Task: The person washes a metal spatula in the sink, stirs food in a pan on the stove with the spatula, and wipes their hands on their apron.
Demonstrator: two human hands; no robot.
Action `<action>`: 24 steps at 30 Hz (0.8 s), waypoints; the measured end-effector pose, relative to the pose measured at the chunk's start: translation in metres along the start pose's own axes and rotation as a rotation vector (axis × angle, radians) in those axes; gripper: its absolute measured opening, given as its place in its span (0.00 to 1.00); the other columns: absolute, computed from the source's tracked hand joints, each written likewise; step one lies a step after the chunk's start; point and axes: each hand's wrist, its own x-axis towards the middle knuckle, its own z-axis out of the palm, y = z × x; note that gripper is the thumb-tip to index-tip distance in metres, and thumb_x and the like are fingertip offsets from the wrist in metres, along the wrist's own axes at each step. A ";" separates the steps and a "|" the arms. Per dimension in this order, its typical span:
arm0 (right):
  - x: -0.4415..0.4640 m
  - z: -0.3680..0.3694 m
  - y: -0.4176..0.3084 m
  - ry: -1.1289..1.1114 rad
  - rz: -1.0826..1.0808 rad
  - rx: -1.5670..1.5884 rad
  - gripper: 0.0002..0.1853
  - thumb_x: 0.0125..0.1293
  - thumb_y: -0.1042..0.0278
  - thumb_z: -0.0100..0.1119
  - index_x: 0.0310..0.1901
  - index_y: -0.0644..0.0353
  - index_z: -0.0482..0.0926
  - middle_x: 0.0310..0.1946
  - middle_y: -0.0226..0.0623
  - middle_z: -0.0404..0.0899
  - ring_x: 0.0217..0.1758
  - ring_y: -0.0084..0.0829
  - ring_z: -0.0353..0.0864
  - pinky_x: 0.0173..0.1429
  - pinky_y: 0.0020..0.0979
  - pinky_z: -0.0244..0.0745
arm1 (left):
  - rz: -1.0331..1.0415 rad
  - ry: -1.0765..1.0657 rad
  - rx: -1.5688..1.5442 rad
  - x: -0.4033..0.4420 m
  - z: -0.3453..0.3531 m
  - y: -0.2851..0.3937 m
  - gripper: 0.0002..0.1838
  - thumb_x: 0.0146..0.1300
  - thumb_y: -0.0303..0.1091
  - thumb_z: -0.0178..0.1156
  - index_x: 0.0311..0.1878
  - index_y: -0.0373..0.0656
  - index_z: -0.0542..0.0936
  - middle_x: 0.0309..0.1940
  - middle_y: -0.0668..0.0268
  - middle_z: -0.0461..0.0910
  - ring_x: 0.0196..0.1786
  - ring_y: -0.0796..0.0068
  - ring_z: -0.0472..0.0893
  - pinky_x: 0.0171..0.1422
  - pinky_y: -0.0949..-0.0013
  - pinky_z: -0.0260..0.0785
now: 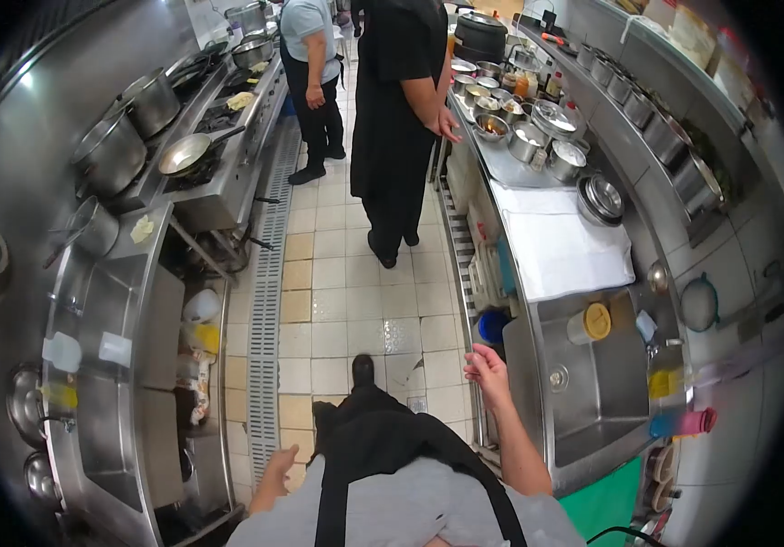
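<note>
My right hand (488, 372) hangs in the air beside the front edge of the right-hand sink (583, 401), its fingers loosely bent and apart, with nothing in it. My left hand (280, 463) is low at my side, above the floor drain grate (266, 356); its fingers are partly visible, stretched out, and no object shows in them. Inside the right sink stands a clear container with a yellow lid (597, 321). A dark blue bucket (492, 325) is below the counter, just past my right hand.
Two people stand ahead in the aisle, one in black (396, 118), one in a light shirt (307, 46). Stoves with a frying pan (185, 155) and large pots (111, 153) line the left. A white cloth (565, 242) and several metal containers (527, 141) cover the right counter. The tiles look wet.
</note>
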 end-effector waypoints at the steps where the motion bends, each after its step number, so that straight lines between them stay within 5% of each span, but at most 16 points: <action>1: 0.017 0.006 -0.002 -0.004 0.014 -0.073 0.22 0.76 0.61 0.60 0.66 0.60 0.74 0.49 0.35 0.85 0.40 0.22 0.83 0.46 0.27 0.81 | 0.003 -0.007 -0.010 -0.002 -0.005 0.017 0.39 0.69 0.65 0.54 0.67 0.37 0.77 0.62 0.49 0.78 0.58 0.46 0.80 0.51 0.41 0.77; 4: 0.066 0.020 -0.013 -0.093 0.018 -0.223 0.22 0.76 0.60 0.60 0.65 0.61 0.74 0.48 0.35 0.85 0.41 0.22 0.84 0.46 0.27 0.81 | -0.174 0.005 -0.110 0.055 -0.014 0.056 0.42 0.69 0.66 0.52 0.68 0.35 0.75 0.61 0.49 0.79 0.59 0.46 0.79 0.51 0.36 0.75; 7: 0.112 0.034 -0.038 -0.079 0.019 -0.270 0.22 0.76 0.60 0.61 0.65 0.62 0.74 0.48 0.34 0.85 0.42 0.24 0.84 0.46 0.27 0.80 | -0.129 0.055 -0.260 0.074 -0.034 0.145 0.43 0.70 0.67 0.50 0.69 0.33 0.73 0.64 0.47 0.77 0.60 0.43 0.79 0.54 0.35 0.74; 10: 0.151 0.063 -0.082 -0.028 0.023 -0.306 0.22 0.76 0.60 0.61 0.64 0.62 0.74 0.47 0.33 0.85 0.42 0.23 0.83 0.46 0.27 0.80 | 0.006 0.005 -0.226 0.122 -0.060 0.244 0.41 0.71 0.63 0.52 0.69 0.31 0.73 0.65 0.46 0.77 0.64 0.44 0.78 0.61 0.42 0.73; 12: 0.181 0.075 -0.099 -0.014 -0.020 -0.358 0.22 0.76 0.60 0.61 0.65 0.62 0.74 0.47 0.34 0.85 0.41 0.23 0.83 0.46 0.28 0.80 | 0.354 -0.003 -0.058 0.176 -0.075 0.302 0.38 0.71 0.58 0.55 0.69 0.32 0.73 0.64 0.45 0.79 0.66 0.48 0.79 0.67 0.52 0.71; 14: 0.200 0.085 -0.110 0.009 -0.049 -0.363 0.23 0.76 0.60 0.60 0.66 0.63 0.72 0.47 0.34 0.85 0.42 0.23 0.83 0.47 0.28 0.81 | 0.483 0.038 0.141 0.206 -0.097 0.373 0.36 0.70 0.55 0.58 0.68 0.32 0.75 0.61 0.44 0.80 0.65 0.52 0.80 0.70 0.59 0.70; 16: 0.217 0.092 -0.119 0.035 -0.066 -0.362 0.23 0.76 0.60 0.60 0.67 0.63 0.71 0.47 0.34 0.85 0.42 0.24 0.83 0.47 0.28 0.81 | 0.562 0.105 0.051 0.236 -0.113 0.431 0.36 0.69 0.55 0.58 0.68 0.32 0.75 0.61 0.42 0.80 0.65 0.50 0.80 0.69 0.57 0.70; 17: 0.221 0.097 -0.128 0.041 -0.048 -0.320 0.24 0.74 0.63 0.61 0.66 0.66 0.72 0.50 0.40 0.84 0.49 0.27 0.84 0.55 0.31 0.80 | 0.591 0.140 0.060 0.245 -0.125 0.461 0.36 0.69 0.55 0.59 0.68 0.33 0.75 0.61 0.43 0.80 0.65 0.50 0.80 0.69 0.57 0.70; 22: 0.257 0.060 -0.163 -0.010 -0.118 -0.585 0.31 0.76 0.66 0.59 0.76 0.63 0.61 0.50 0.37 0.80 0.44 0.23 0.82 0.47 0.26 0.79 | 0.691 0.130 0.007 0.238 -0.160 0.577 0.36 0.69 0.54 0.60 0.69 0.34 0.74 0.61 0.44 0.80 0.65 0.52 0.80 0.69 0.58 0.71; 24: 0.278 0.050 -0.199 0.062 -0.196 -0.625 0.32 0.74 0.64 0.60 0.75 0.65 0.62 0.48 0.40 0.83 0.46 0.26 0.83 0.52 0.30 0.79 | 0.676 0.059 -0.084 0.220 -0.159 0.600 0.36 0.69 0.54 0.61 0.70 0.35 0.74 0.62 0.44 0.80 0.65 0.52 0.79 0.69 0.58 0.70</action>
